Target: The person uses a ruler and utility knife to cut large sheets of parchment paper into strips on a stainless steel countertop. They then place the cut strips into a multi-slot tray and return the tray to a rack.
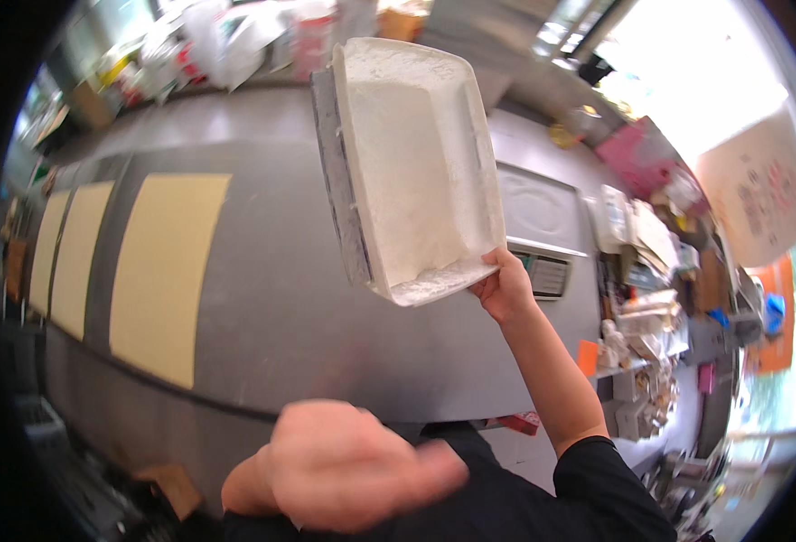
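Observation:
My right hand [506, 284] grips the near right corner of a white plastic bin [432, 274], thumb on the rim. The bin is tilted, so its inside faces me. White powder like flour [408, 176] coats its floor and walls. A grey strip [344, 183] runs along its left side. Low in the view, close to the camera, my left hand [350, 467] is blurred by motion. Its fingers look curled and the thumb points right; whether anything is inside is hidden. Three pale yellow sheets, dough by their look, lie on the left; the largest sheet [167, 278] is nearest.
A grey worktable [269, 318] spans the area before me. Behind the bin, on the right, are a metal lid or panel [540, 203] and a small device with a display [548, 276]. White plastic bags [215, 47] line the back. Cluttered shelves [649, 325] stand at the right.

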Action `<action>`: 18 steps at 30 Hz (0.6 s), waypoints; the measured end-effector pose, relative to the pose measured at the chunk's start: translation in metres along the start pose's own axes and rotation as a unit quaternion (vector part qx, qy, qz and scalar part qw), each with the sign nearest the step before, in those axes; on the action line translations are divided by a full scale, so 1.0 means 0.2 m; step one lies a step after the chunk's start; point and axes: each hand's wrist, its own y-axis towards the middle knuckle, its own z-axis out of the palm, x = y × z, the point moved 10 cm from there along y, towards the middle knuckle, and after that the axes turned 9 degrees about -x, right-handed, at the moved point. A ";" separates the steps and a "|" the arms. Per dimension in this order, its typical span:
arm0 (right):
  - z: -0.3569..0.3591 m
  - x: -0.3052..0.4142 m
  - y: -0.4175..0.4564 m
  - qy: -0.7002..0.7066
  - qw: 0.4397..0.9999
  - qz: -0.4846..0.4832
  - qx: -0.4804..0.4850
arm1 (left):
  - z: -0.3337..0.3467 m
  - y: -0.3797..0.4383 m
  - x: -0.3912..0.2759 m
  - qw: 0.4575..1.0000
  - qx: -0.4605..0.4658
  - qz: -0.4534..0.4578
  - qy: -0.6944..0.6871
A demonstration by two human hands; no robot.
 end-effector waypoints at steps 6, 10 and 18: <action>-1.08 0.79 0.18 0.090 0.984 -0.127 -0.089 | 0.61 -0.43 1.29 0.898 -0.010 -0.396 0.193; -1.79 1.19 0.37 0.123 0.958 -0.183 -0.186 | 0.90 -0.68 1.89 0.802 0.049 -0.478 0.354; -3.05 1.68 0.89 0.173 0.901 -0.191 -0.348 | 1.16 -0.80 2.16 0.650 0.070 -0.596 0.467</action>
